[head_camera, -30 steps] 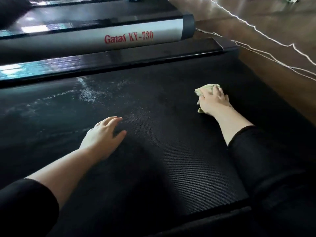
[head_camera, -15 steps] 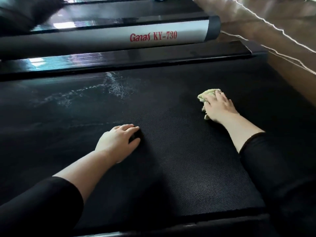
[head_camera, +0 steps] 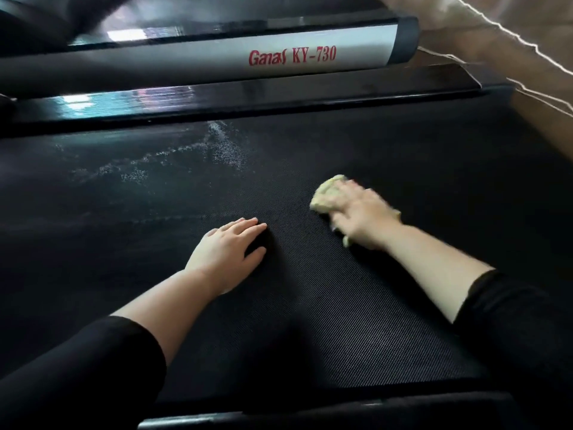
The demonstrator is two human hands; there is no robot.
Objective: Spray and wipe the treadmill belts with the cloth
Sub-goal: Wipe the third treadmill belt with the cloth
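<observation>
The black textured treadmill belt [head_camera: 310, 321] fills the view. My right hand [head_camera: 359, 215] presses a crumpled pale yellow-green cloth [head_camera: 325, 193] onto the belt at centre right; the hand is blurred, and its fingers lie over the cloth and curl round it. My left hand [head_camera: 229, 252] rests flat on the belt, fingers straight, a short way left of the cloth. White spray droplets [head_camera: 223, 144] streak the belt beyond my left hand, toward the far rail. No spray bottle is in view.
A glossy black side rail [head_camera: 248, 97] borders the belt's far edge. Behind it lies a silver bar [head_camera: 217, 57] with red "Ganas KY-730" lettering. Brown wood floor with white cords [head_camera: 527, 48] lies at the upper right. The near black frame edge [head_camera: 310, 414] runs along the bottom.
My right hand has slid the cloth leftward and nearer along the belt, closing the gap to my left hand. The left hand stays planted flat.
</observation>
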